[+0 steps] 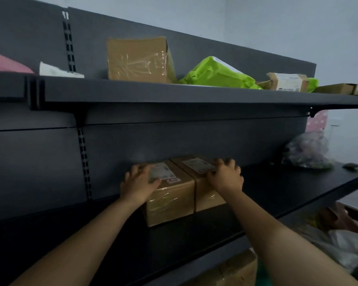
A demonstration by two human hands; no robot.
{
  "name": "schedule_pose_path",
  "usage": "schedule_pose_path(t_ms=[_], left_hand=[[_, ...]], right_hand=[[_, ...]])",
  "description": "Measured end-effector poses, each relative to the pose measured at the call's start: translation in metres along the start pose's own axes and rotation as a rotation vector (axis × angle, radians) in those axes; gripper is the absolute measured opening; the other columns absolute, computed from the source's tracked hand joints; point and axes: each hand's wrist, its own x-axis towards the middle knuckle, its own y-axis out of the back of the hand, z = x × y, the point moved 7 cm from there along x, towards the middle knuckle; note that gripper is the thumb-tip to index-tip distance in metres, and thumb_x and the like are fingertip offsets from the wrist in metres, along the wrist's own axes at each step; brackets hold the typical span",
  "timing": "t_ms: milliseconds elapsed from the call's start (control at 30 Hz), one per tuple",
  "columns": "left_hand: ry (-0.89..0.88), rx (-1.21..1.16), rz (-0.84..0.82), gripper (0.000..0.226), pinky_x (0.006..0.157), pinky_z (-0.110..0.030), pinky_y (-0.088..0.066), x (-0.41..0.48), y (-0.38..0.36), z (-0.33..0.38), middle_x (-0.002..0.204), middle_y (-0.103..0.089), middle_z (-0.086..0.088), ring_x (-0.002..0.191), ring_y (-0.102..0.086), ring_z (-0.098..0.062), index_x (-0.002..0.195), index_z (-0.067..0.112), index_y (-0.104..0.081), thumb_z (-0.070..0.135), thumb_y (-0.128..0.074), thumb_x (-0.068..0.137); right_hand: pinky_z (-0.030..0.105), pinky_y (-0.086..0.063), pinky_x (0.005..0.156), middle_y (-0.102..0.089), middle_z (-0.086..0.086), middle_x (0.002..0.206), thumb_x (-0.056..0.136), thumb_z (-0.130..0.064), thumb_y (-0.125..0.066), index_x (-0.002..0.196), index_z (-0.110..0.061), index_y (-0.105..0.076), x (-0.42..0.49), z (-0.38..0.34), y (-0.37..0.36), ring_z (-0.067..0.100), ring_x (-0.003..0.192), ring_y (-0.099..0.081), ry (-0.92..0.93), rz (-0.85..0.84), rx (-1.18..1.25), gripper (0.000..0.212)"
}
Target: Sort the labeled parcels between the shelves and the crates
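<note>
Two taped brown cardboard boxes with white labels stand side by side on the dark middle shelf (277, 188). My left hand (140, 180) grips the top left edge of the left box (172, 197), its fingers curled over the label. My right hand (225, 175) grips the top right edge of the right box (207, 200), fingers curled over the far side. The two boxes touch each other, and both rest on the shelf.
The upper shelf (174, 96) carries a tall brown box (136, 59), a lime green parcel (217, 74), a small labeled box (287, 81), a flat carton (339, 88), a white packet (58, 70). A clear bag (306, 151) sits at the middle shelf's right end. Below are a brown carton (232, 271) and bags (339, 240).
</note>
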Motion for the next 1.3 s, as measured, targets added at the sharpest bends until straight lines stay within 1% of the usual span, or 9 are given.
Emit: schedule_pose_path(t_ms=[167, 267, 333, 433, 667, 800, 933, 1000, 1300], left_hand=[[0.111, -0.422, -0.021, 0.045, 0.112, -0.039, -0.025, 0.007, -0.02, -0.013, 0.145, -0.025, -0.006, 0.132, -0.027, -0.033, 0.135, 0.029, -0.045, 0.032, -0.055, 0.091], [0.167, -0.623, 0.018, 0.067, 0.109, -0.044, -0.033, 0.002, -0.021, -0.021, 0.143, -0.025, -0.005, 0.129, -0.035, -0.029, 0.144, 0.031, -0.028, 0.032, -0.062, 0.087], [0.29, -0.854, -0.014, 0.079, 0.093, -0.041, -0.046, -0.006, -0.031, -0.027, 0.136, -0.04, -0.005, 0.114, -0.051, -0.025, 0.147, 0.029, -0.022, 0.036, -0.066, 0.082], [0.453, -1.151, -0.133, 0.054, 0.062, -0.031, -0.048, -0.021, -0.045, -0.025, 0.108, -0.064, -0.011, 0.087, -0.063, -0.025, 0.133, 0.018, -0.047, 0.032, -0.064, 0.084], [0.271, -1.276, -0.123, 0.051, 0.079, -0.044, -0.053, -0.06, -0.021, -0.022, 0.113, -0.065, -0.004, 0.1, -0.063, -0.027, 0.13, 0.039, -0.045, 0.02, -0.061, 0.085], [0.165, -1.298, -0.205, 0.057, 0.083, -0.05, -0.051, -0.1, 0.001, -0.011, 0.116, -0.064, 0.001, 0.105, -0.061, -0.026, 0.131, 0.051, -0.041, 0.02, -0.059, 0.087], [0.083, -1.297, -0.271, 0.063, 0.085, -0.05, -0.051, -0.147, 0.013, 0.004, 0.122, -0.061, 0.003, 0.106, -0.06, -0.023, 0.137, 0.052, -0.032, 0.02, -0.057, 0.088], [0.045, -1.296, -0.307, 0.066, 0.091, -0.052, -0.048, -0.17, 0.015, 0.018, 0.124, -0.059, 0.003, 0.107, -0.059, -0.022, 0.139, 0.051, -0.029, 0.019, -0.056, 0.089], [-0.004, -1.319, -0.604, 0.047, 0.08, -0.039, -0.054, -0.247, -0.043, 0.125, 0.111, -0.069, -0.002, 0.097, -0.066, -0.022, 0.132, 0.032, -0.047, 0.018, -0.056, 0.089]], right_hand=[[0.048, -0.045, 0.098, -0.035, 0.013, 0.14, 0.091, -0.046, -0.055, 0.141, -0.02, -0.039, 0.018, 0.011, -0.011, 0.04, 0.13, -0.032, -0.043, 0.074, 0.083, 0.059], [0.047, -0.045, 0.097, -0.032, 0.017, 0.14, 0.087, -0.045, -0.063, 0.142, -0.015, -0.034, 0.025, 0.04, -0.02, 0.037, 0.122, -0.041, -0.305, 0.018, 0.453, 0.069], [0.043, -0.045, 0.093, -0.04, 0.017, 0.137, 0.087, -0.047, -0.063, 0.14, -0.012, -0.036, 0.019, 0.049, -0.035, 0.035, 0.117, -0.047, -0.427, -0.068, 0.703, 0.069], [0.039, -0.042, 0.085, -0.05, 0.015, 0.127, 0.089, -0.04, -0.062, 0.136, -0.013, -0.04, 0.006, 0.048, -0.036, 0.033, 0.114, -0.05, -0.404, -0.041, 0.888, 0.058], [0.035, -0.041, 0.08, -0.055, 0.008, 0.109, 0.086, -0.034, -0.067, 0.11, -0.013, -0.049, -0.061, 0.057, 0.001, 0.021, 0.094, -0.052, -0.365, 0.161, 1.07, 0.036], [0.03, -0.042, 0.071, -0.059, 0.005, 0.112, 0.088, -0.031, -0.064, 0.123, -0.012, -0.054, -0.116, 0.06, 0.032, 0.014, 0.087, -0.053, -0.337, 0.221, 1.146, 0.041], [0.046, -0.049, 0.096, -0.068, 0.001, 0.104, 0.076, -0.042, -0.067, 0.105, -0.025, -0.072, -0.182, 0.075, 0.056, 0.025, 0.105, -0.06, -0.444, 0.239, 1.24, 0.034], [0.045, -0.05, 0.091, -0.069, 0.002, 0.108, 0.074, -0.045, -0.067, 0.092, -0.03, -0.073, -0.213, 0.087, 0.072, 0.025, 0.104, -0.06, -0.466, 0.274, 1.282, 0.024], [0.048, -0.052, 0.078, -0.051, 0.001, 0.119, 0.09, -0.04, -0.057, 0.126, -0.035, -0.043, -0.319, 0.193, 0.155, 0.027, 0.106, -0.052, -0.552, 0.276, 1.135, 0.039]])
